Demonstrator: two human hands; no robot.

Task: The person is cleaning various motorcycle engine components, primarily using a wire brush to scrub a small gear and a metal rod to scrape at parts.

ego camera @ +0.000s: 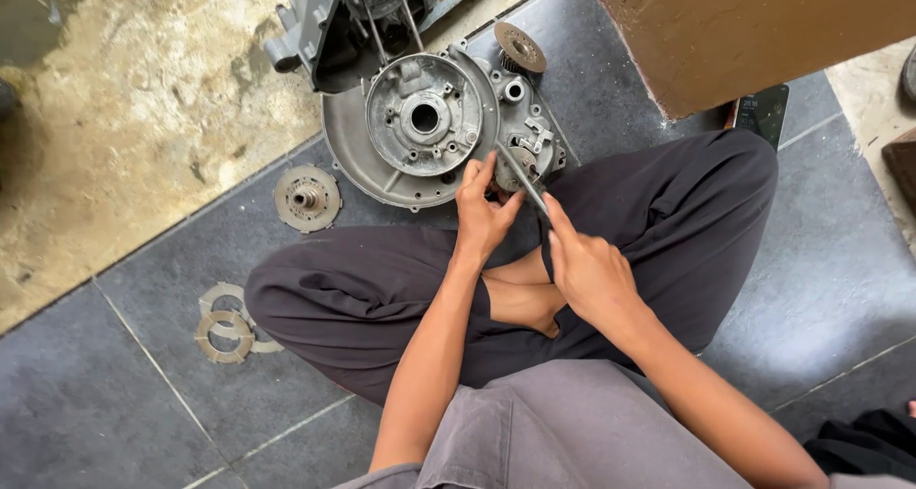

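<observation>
Clutch plates (226, 324) and hub (307, 198) lie left of engine casing (420, 131); right hand (587, 270) grips metal tool (522, 176), left hand (484, 212) steadies it.

This looks like an informal repair spot on a floor, a small home or roadside workshop rather than a fitted garage. A person sits cross-legged on dark grey floor tiles (114, 403) that meet rough, stained concrete (143, 117). Engine parts lie straight on the ground: a round metal engine casing (420, 131), a second casing half (324, 21) behind it, a clutch hub (307, 199), a small gear (520, 47) and flat ring-shaped clutch plates (226, 324) (no bench shows).
</observation>
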